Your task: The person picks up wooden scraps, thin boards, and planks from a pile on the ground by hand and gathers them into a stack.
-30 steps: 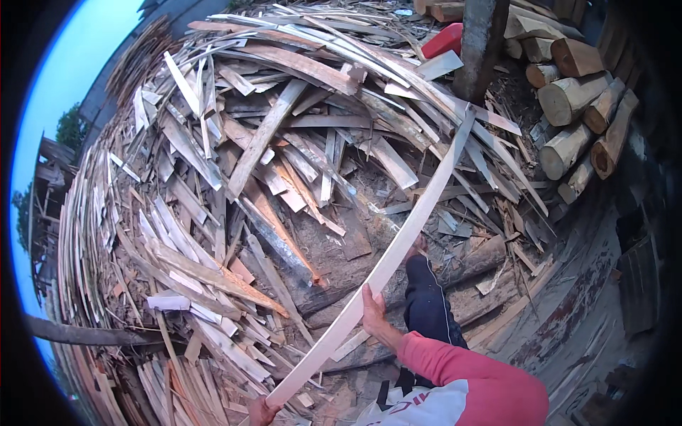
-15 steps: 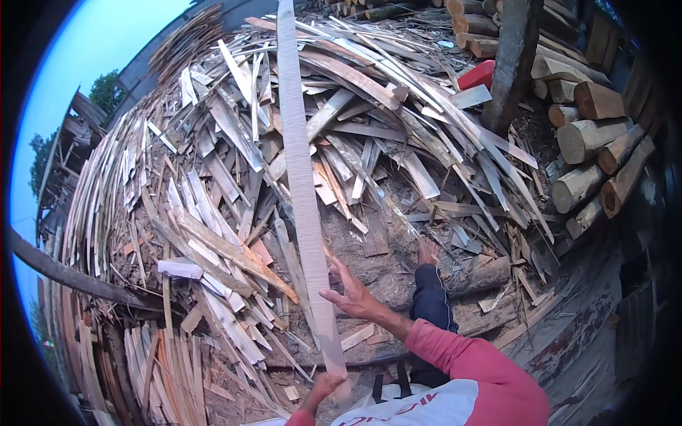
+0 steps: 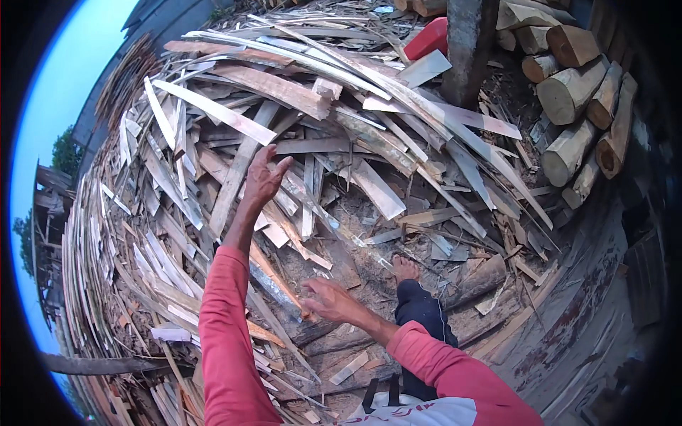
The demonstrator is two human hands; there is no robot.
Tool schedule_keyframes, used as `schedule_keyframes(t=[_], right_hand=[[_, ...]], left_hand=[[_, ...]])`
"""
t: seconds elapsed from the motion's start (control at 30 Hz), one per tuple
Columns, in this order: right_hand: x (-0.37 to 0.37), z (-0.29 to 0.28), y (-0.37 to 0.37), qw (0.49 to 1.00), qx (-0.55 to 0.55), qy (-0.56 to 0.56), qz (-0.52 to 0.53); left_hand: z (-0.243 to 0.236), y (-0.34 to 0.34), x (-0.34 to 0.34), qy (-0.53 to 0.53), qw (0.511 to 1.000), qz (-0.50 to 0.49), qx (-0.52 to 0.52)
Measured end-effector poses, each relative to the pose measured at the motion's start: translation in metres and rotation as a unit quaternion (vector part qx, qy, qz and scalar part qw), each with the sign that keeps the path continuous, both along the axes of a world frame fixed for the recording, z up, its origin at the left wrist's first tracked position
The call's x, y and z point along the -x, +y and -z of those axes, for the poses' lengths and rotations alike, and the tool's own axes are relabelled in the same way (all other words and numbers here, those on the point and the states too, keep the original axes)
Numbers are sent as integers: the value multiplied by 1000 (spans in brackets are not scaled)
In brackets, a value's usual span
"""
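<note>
My left hand (image 3: pixel 263 176) is stretched out over the pile, its fingers apart and nothing in its grasp. Just beyond its fingertips is the near end of a pale sawn board (image 3: pixel 217 112), which lies slanting across the heap; whether they touch is hard to tell. My right hand (image 3: pixel 332 299), lower down and nearer my body, is open with its fingers extended and holds nothing. Close to its fingertips lies the end of an orange-brown wood strip (image 3: pixel 273 279). Bark-edged offcuts and slats lie loosely crossed around both hands.
Cut logs (image 3: pixel 568 92) are stacked at the right, behind an upright post (image 3: pixel 470 53). A red container (image 3: pixel 426 39) stands beside the post. My bare foot (image 3: pixel 406 268) rests on the dirt near round logs (image 3: pixel 476 280). A dark pole (image 3: pixel 106 364) juts in at lower left.
The long board that my left hand gripped upright has left it, and a pale board now lies on the heap. My left hand has reached up and forward; my view has shifted right.
</note>
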State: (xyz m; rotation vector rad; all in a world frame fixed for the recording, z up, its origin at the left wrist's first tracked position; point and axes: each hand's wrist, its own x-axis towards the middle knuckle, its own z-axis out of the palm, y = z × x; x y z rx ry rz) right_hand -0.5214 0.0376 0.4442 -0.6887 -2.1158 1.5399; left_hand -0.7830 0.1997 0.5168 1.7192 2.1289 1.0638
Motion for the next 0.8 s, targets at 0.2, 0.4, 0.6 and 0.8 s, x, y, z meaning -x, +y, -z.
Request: schedule_keyframes(t=[0.2, 0.4, 0.6, 0.8], right_hand=[[24, 2, 78, 998, -14, 3, -53], [30, 13, 128, 997, -33, -30, -69], [35, 9, 121, 993, -33, -66, -87], [39, 17, 60, 992, -43, -101, -66]], left_hand=[[33, 191, -8, 119, 990, -66, -45], [62, 272, -32, -43, 997, 67, 13], [61, 201, -84, -64, 986, 27, -152], [18, -1, -105, 65, 979, 22, -192]])
